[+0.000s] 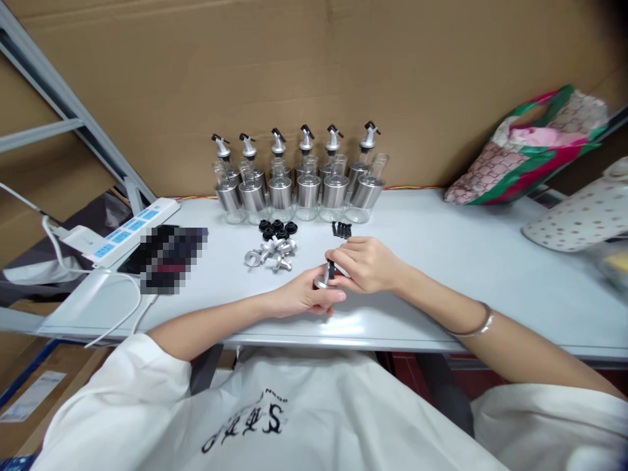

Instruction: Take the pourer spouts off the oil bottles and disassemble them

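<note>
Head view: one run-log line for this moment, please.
left hand: holds spout | right hand: pinches plug at spout | table: bottles, loose spouts, rings, spare plugs

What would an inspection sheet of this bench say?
Surface: pale grey table, glossy.
Job's things: metal spout in hand; loose spouts, black rings, black plugs; row of glass bottles at the back.
Clutter: blurred dark item, left.
Hands: left hand grips the metal spout; right hand pinches a small black piece at its top.
Cables: power strip with white cable, left.
Surroundings: cardboard wall, patterned bag, metal frame.
</note>
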Demonstrator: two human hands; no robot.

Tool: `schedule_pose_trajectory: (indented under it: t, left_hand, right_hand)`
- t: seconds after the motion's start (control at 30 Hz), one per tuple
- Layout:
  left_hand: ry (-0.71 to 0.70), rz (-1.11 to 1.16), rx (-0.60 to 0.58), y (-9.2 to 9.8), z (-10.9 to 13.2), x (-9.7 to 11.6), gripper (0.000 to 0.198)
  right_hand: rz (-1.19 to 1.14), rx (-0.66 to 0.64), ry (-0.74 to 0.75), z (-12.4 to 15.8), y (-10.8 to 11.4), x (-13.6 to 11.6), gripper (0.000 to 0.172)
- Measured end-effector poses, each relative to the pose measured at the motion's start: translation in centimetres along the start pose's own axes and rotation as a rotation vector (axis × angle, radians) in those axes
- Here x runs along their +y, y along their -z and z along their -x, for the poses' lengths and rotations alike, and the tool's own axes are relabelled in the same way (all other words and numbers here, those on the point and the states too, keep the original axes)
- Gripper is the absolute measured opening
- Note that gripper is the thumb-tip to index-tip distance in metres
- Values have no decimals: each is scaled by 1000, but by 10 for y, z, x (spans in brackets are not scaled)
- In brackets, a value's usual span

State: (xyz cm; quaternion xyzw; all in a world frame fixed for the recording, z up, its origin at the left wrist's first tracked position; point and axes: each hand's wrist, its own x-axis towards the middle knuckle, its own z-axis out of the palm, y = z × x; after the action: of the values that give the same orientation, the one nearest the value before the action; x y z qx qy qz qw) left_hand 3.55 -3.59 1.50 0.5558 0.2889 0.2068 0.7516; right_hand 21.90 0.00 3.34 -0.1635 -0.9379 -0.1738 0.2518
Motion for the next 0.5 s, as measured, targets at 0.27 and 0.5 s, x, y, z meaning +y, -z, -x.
schedule_pose_trajectory:
  t: [0.27, 0.5]
  left_hand:
    - [-16, -167, -104, -3, 4, 9, 22]
    - [-54, -70, -165, -2, 2, 5, 18]
  right_hand:
    - [112, 29, 50, 1, -6, 1, 53]
    - [123, -53, 22, 2, -7, 1, 49]
